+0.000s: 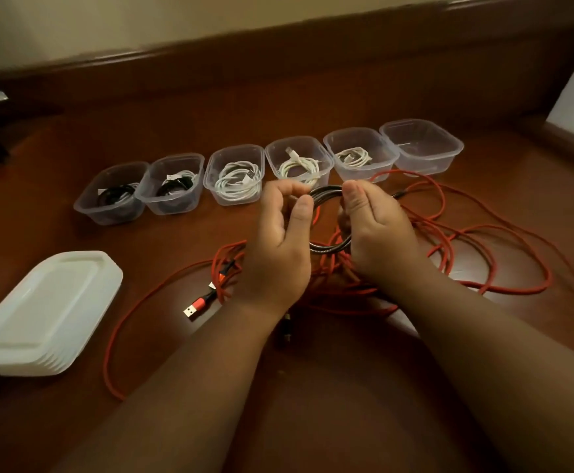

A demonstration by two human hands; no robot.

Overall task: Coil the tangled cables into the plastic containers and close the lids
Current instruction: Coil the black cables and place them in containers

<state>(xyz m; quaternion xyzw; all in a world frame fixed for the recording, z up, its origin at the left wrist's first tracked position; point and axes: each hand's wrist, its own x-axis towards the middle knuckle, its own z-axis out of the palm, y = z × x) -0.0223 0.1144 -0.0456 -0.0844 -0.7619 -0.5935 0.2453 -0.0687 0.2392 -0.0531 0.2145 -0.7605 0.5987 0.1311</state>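
Okay, both hands up over the middle of the brown table (312,421), holding one dark cable coil (326,193) between them. Left hand (278,247) has fingers curled over the coil's left side, thumb pressed up against it. Right hand (377,233) grips the right side, fingers wrapped around the strands, thumb side toward the camera. Coil is a small loop of several dark, shiny turns, held above the tabletop, just in front of the container row.

Under and around the hands: tangled red cables (449,233) sprawled on the table, loops running out to the right and one long strand (114,336) curving left and toward the camera. A red USB plug (195,308) lies left of the left wrist.

Row of six clear plastic containers behind the hands, all lids off, sides touching or nearly so. From left: first container (111,196) with a dark cable, second container (172,186) with dark and white cable, third container (234,175) with a white coil, fourth container (297,160) with a white cable, fifth container (359,151) with a smaller white coil, sixth container (422,145) with no cable in it.

Stack of white lids (43,312) sits on the table at near left, well apart from the containers.
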